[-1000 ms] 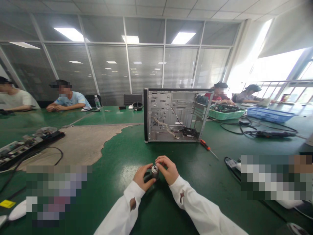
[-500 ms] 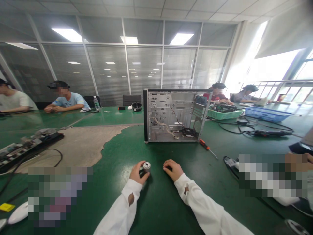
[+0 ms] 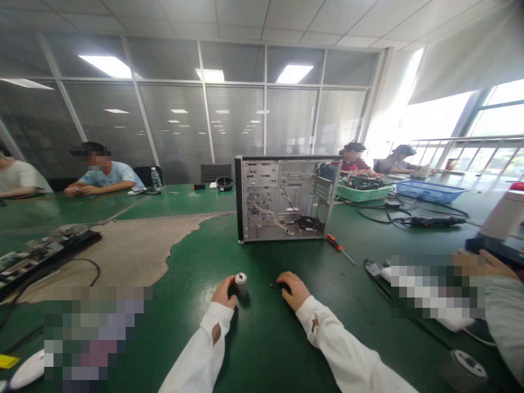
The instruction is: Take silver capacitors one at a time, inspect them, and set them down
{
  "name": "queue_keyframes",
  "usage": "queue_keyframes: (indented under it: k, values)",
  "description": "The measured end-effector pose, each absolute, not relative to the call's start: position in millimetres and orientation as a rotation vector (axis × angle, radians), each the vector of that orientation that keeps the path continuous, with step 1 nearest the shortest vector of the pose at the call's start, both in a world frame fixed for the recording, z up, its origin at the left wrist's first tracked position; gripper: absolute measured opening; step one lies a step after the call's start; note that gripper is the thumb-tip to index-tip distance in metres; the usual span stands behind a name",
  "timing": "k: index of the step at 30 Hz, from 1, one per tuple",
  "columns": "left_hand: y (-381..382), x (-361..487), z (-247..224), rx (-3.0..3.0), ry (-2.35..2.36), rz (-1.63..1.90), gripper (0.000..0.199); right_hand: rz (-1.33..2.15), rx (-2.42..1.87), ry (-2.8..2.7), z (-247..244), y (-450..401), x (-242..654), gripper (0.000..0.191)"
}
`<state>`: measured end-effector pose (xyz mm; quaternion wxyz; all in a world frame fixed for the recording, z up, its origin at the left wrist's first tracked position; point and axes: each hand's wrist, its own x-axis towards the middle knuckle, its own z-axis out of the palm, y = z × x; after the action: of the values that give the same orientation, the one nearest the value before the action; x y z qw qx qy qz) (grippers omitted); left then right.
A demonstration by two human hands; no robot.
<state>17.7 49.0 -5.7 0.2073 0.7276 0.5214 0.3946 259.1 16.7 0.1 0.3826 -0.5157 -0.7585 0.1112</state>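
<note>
Well, from the head camera, the left hand (image 3: 224,292) rests on the green table (image 3: 192,322), its fingers curled against the side of a small metal cylinder (image 3: 241,284), which stands upright; whether they really grip it, I can't tell. The right hand (image 3: 291,290) lies palm down, fingers loosely bent, well apart from the cylinder, with a tiny dark screw (image 3: 271,284) just beside it. Ahead stands an open computer case (image 3: 282,218), a red-handled screwdriver (image 3: 337,243) lying near its corner, and far right a co-worker's hand (image 3: 477,265) rests on a black object (image 3: 495,248)
</note>
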Motion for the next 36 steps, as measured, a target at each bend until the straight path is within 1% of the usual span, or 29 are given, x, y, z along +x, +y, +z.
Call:
queue_keyframes:
  k: [13, 18, 21, 23, 25, 26, 28, 30, 34, 36]
  values:
    - [49, 18, -2, 1.987, 1.472, 1.023, 0.048, 0.222, -1.403, -1.932, -2, -8, 266, 0.026]
    - [42, 20, 4, 1.965, 1.474, 1.045, 0.049, 0.193, -1.434, -1.892, 3, -22, 262, 0.027]
    - [32, 26, 6, 1.965, 1.451, 1.049, 0.05, 0.187, -1.436, -1.86, 9, -37, 250, 0.032]
    - [22, 34, 6, 1.976, 1.39, 1.042, 0.051, 0.223, -1.412, -1.839, 13, -48, 237, 0.041]
    - [11, 43, 3, 1.992, 1.211, 1.015, 0.052, 0.282, -1.37, -1.832, 17, -58, 225, 0.053]
    - [7, 48, 1, 1.984, 1.078, 0.989, 0.051, 0.302, -1.348, -1.835, 19, -63, 220, 0.056]
    - [-1, 55, -2, 1.942, 0.908, 0.933, 0.044, 0.318, -1.321, -1.854, 24, -72, 216, 0.053]
    - [-4, 58, -4, 1.838, 0.866, 0.916, 0.038, 0.33, -1.317, -1.856, 28, -83, 221, 0.047]
    - [2, 49, 1, 1.598, 0.957, 1.019, 0.028, 0.385, -1.384, -1.785, 24, -112, 252, 0.029]
    - [8, 43, 5, 1.544, 1.02, 1.067, 0.024, 0.388, -1.423, -1.728, 19, -126, 265, 0.028]
